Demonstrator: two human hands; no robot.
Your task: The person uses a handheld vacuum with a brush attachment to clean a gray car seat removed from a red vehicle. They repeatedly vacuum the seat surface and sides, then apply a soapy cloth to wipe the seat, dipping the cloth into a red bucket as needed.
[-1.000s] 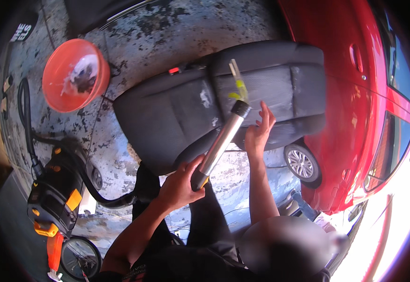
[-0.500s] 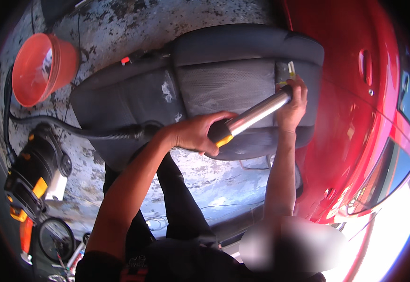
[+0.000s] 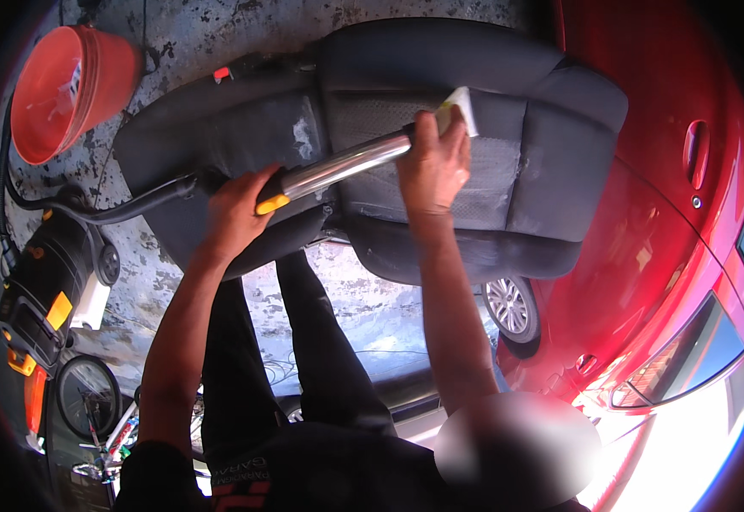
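Observation:
A dark car seat cushion (image 3: 560,175) with a pale, dusty grey panel lies across the floor in front of me. Over it slants the metal tube of a vacuum wand (image 3: 346,164). My left hand (image 3: 240,209) is wrapped round the black grip at its lower end, beside a yellow tab. Close to the other end, my right hand (image 3: 434,166) grips the wand just behind a clear, pale nozzle (image 3: 464,107). The nozzle is over the upper part of the grey panel; whether it touches the fabric I cannot tell. A black hose (image 3: 124,213) runs left from the grip.
A black and yellow vacuum cleaner (image 3: 52,277) stands at the left, below an orange bucket (image 3: 52,94). Bicycle parts, including a wheel (image 3: 89,395), lie at the lower left. A red car (image 3: 645,230) borders the right side of the seat.
Both hands have moved left with the vacuum wand. The nozzle has gone from the seat's right section to the top of the grey panel, and the wand lies flatter.

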